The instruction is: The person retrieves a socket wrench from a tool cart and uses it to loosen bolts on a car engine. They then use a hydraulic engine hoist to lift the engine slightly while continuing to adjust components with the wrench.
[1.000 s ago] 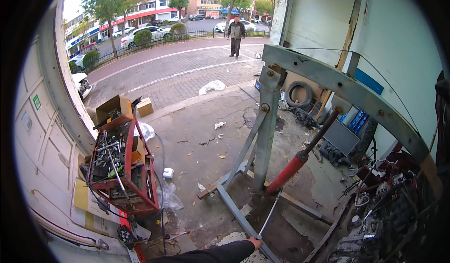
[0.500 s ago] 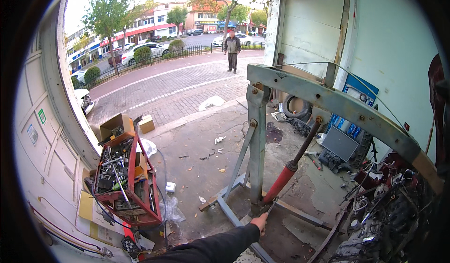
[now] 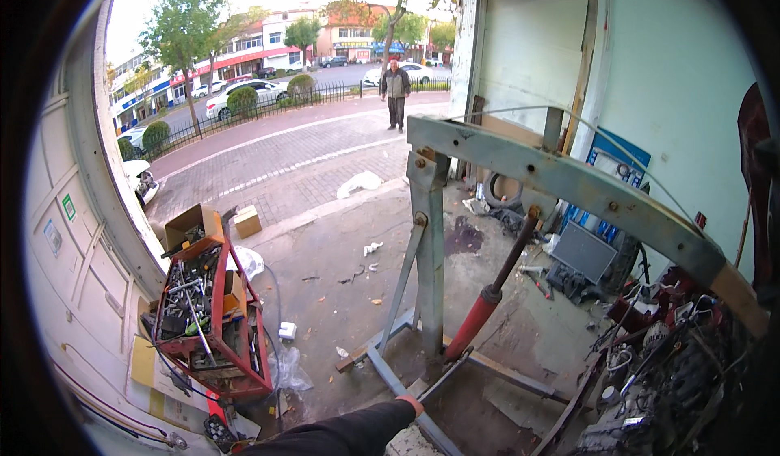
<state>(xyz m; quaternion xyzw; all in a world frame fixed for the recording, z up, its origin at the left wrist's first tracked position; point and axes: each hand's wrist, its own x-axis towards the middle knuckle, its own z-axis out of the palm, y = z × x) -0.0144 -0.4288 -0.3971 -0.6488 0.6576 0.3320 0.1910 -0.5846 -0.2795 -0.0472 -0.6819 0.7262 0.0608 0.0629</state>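
Hoist frame, grey steel with a red ram, stands before you on the concrete floor, with the red tool cart at your left and open floor between. Your left hand reaches to its base rail; whether that grip is closed cannot be told.

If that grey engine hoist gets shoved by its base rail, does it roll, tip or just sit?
Probably resists: the engine hoist is thick steel with a red hydraulic ram, so likely heavy. Its boom reaches far right over the engine, so it may be top-heavy that way. The right hand is at the base rail; no wheels show, so rolling is uncertain.
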